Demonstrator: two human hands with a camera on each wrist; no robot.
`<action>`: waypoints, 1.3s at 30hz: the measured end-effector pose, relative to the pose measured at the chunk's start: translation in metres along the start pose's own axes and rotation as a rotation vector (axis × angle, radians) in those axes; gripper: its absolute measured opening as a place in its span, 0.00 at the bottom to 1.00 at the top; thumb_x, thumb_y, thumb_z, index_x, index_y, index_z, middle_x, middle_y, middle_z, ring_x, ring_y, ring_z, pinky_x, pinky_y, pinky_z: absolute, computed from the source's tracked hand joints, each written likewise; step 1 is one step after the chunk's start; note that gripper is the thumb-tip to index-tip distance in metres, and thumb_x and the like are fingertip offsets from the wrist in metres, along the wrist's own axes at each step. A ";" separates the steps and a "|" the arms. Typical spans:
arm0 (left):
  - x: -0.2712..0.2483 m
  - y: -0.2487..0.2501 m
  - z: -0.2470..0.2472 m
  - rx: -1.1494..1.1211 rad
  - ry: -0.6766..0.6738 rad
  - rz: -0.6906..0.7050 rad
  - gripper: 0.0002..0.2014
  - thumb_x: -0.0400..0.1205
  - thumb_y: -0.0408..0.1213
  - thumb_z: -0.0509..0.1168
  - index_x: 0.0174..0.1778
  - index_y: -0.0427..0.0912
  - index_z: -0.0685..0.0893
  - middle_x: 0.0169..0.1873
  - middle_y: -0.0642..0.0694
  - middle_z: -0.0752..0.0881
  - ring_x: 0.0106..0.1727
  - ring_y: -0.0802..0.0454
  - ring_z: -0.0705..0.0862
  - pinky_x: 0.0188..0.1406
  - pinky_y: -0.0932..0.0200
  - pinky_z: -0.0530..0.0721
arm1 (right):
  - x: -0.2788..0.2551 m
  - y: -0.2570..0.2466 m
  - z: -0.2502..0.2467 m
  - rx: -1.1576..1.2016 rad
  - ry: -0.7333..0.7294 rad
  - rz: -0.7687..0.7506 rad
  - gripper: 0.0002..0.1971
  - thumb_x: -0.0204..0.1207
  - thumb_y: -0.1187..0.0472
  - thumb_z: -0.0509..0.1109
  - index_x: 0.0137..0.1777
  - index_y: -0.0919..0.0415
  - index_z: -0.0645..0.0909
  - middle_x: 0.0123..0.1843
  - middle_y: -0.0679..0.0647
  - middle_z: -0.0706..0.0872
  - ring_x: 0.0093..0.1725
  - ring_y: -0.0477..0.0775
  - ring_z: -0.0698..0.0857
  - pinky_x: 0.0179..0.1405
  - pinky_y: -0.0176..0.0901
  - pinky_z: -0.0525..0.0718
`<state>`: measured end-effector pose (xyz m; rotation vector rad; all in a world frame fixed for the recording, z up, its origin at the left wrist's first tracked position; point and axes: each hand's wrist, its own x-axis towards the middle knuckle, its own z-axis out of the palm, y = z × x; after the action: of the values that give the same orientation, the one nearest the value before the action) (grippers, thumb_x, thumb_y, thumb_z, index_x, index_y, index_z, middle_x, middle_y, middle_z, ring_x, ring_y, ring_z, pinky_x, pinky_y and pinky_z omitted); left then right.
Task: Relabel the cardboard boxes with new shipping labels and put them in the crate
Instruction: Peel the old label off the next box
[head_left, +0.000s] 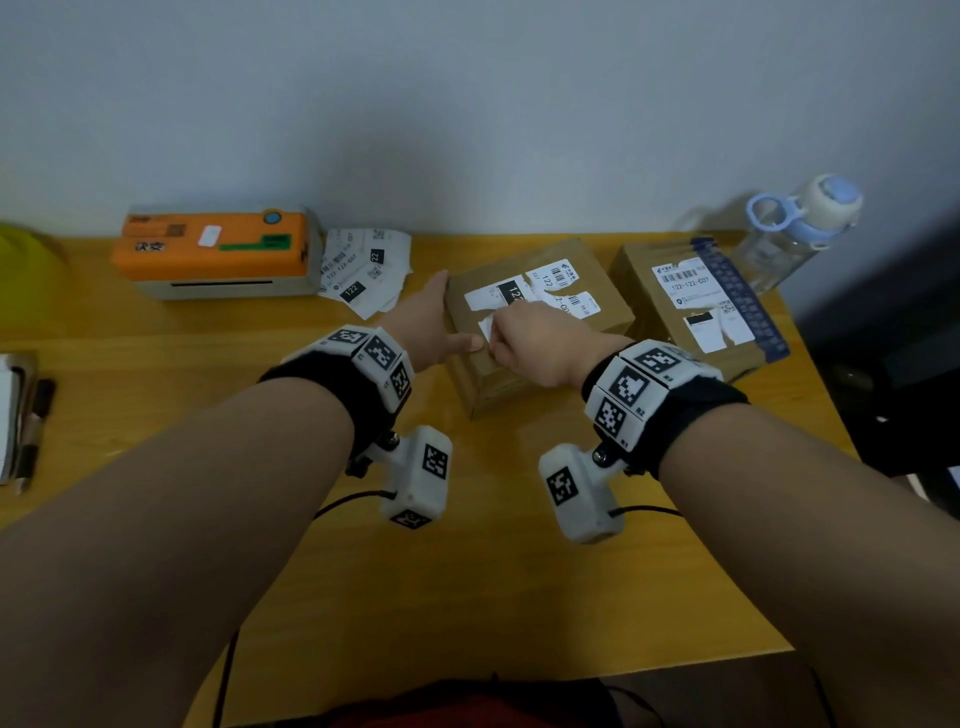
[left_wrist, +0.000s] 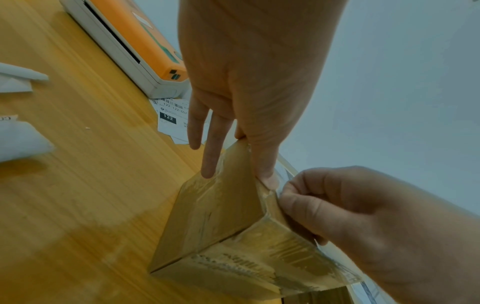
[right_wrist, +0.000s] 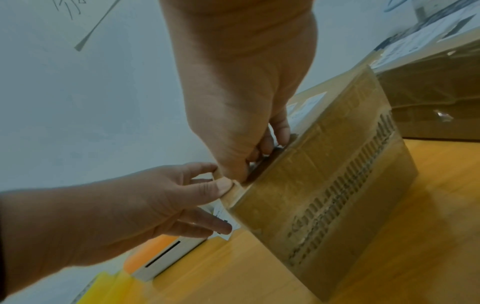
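On the table (head_left: 467, 571), the left hand (head_left: 431, 322) steadies the near box (head_left: 540, 332) with straight, slightly spread fingers while the right hand (head_left: 524, 343) pinches a scrap of its torn old label (head_left: 485, 328). The scrap looks likely to shred again if pulled sharply, leaving patches under the new label. With so light a hold, the box may slide.

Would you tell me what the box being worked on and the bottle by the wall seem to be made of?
Box: brown cardboard under glossy clear tape, judging by the sheen and wrinkles on its sides. Bottle: apparently clear plastic, see-through body, with a matte pale-blue and white cap.
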<state>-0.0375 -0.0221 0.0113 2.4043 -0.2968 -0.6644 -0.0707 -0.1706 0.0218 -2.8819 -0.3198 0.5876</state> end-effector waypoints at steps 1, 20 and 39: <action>0.000 0.000 0.000 -0.020 -0.003 0.005 0.42 0.77 0.43 0.71 0.81 0.43 0.52 0.70 0.43 0.76 0.40 0.53 0.85 0.30 0.69 0.81 | 0.001 0.001 0.002 -0.001 0.006 -0.008 0.09 0.81 0.61 0.59 0.40 0.62 0.75 0.40 0.57 0.80 0.40 0.59 0.81 0.37 0.47 0.76; -0.001 0.001 0.000 -0.065 -0.035 -0.047 0.46 0.77 0.44 0.71 0.83 0.48 0.46 0.74 0.42 0.71 0.37 0.47 0.87 0.33 0.56 0.88 | -0.011 0.027 0.001 0.452 0.261 0.156 0.08 0.84 0.58 0.60 0.53 0.62 0.77 0.44 0.52 0.81 0.43 0.51 0.80 0.44 0.45 0.78; 0.001 0.000 0.004 -0.067 0.006 -0.018 0.45 0.77 0.43 0.71 0.82 0.45 0.47 0.72 0.42 0.74 0.40 0.49 0.84 0.24 0.66 0.78 | -0.018 0.000 0.011 0.200 0.371 0.228 0.08 0.75 0.50 0.72 0.50 0.53 0.85 0.66 0.53 0.76 0.68 0.56 0.73 0.67 0.53 0.73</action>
<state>-0.0385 -0.0248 0.0081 2.3471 -0.2465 -0.6653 -0.0915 -0.1732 0.0189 -2.7703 0.1163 0.0988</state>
